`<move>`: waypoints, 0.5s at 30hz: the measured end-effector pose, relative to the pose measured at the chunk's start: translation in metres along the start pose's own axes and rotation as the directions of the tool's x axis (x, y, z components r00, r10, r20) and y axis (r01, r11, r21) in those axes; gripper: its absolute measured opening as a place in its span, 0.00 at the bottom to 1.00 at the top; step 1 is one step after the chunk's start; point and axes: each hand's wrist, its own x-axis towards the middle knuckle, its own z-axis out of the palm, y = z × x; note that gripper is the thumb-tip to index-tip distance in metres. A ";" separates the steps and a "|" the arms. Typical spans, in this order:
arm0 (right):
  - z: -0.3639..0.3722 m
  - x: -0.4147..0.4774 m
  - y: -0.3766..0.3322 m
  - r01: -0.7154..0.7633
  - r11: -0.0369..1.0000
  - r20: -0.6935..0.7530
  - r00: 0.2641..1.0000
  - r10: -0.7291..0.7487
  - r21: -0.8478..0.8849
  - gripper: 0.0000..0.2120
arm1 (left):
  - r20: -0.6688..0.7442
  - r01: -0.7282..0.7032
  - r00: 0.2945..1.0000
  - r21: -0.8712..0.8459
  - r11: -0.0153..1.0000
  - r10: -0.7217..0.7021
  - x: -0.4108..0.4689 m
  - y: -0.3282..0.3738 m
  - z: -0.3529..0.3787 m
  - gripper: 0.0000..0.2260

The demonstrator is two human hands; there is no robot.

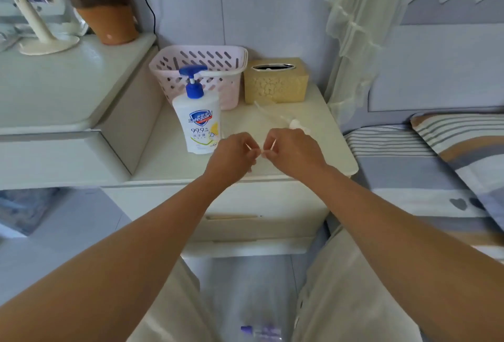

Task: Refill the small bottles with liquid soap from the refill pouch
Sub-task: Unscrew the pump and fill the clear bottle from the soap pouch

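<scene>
Nightstand (pixel 313 134) filled the middle of the view, pale and glossy, with a pink slotted basket (pixel 218 58) at its eleven o'clock corner and a yellow tissue box (pixel 275 85) at about one o'clock, just beside the basket. Touching or nearly touching the basket's front stood the large pump bottle (pixel 197 121) with its blue pump head still screwed on, at roughly ten o'clock from the hands. A white pump with its clear dip tube (pixel 283 119) lay loose on the top at one o'clock from the hands, which suggested one small bottle had been opened. Near the centre, the left hand (pixel 231 156) and right hand (pixel 293 152) met, each with fingers curled and pinching something small, thin and pale between them; what it was could not be told, perhaps a seal or the neck of a clear bottle hidden behind the fingers. No refill pouch showed on the top, and no small bottle could be seen clearly. As a judgement, the task looked early: opening or preparing was under way, pouring not yet begun, all filling and recapping left.
</scene>
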 end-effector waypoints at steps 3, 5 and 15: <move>0.011 -0.027 0.008 -0.078 0.996 0.168 0.983 0.069 0.044 0.04 | 0.126 0.003 0.992 -0.023 1.000 0.000 -0.023 -0.008 0.006 0.04; 0.025 -0.040 0.016 -0.128 0.989 0.334 0.937 0.099 0.068 0.05 | 0.219 0.037 0.975 -0.019 0.999 -0.032 -0.034 -0.017 0.012 0.04; 0.120 -0.090 0.042 -0.175 0.984 0.771 0.623 0.131 -0.026 0.11 | 0.546 0.264 0.780 0.152 0.952 -0.304 -0.080 -0.109 0.073 0.05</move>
